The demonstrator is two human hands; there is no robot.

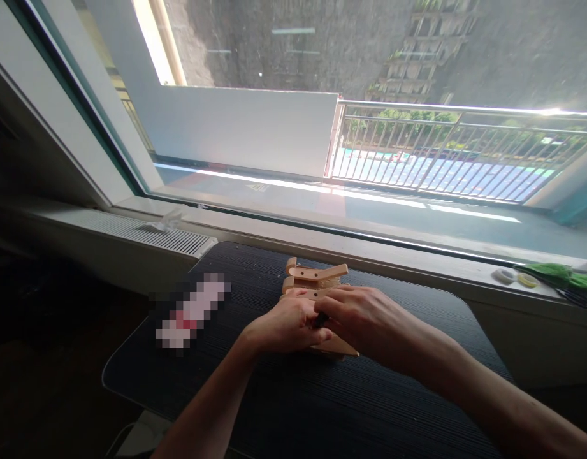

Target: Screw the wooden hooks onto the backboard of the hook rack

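A light wooden assembly point(322, 273) sits on the dark table in front of me. It has rounded ends on the left, an angled arm at the back and dark holes along its pieces. My left hand point(289, 324) is closed over its near left side, thumb pointing right. From the right, my right hand point(357, 312) reaches in with fingers bent into a pinch. A small dark object point(320, 319) shows between the two hands, at the right fingertips; its kind is hard to make out. Both hands hide the middle of the assembly.
The black wood-grain table point(211, 382) stands against a large window. A blurred-out pink and red item point(197, 309) lies on its left part. On the sill at right are tape rolls point(527, 280) and a green cloth point(556, 275). Crumpled clear plastic point(166, 220) rests on the vented ledge.
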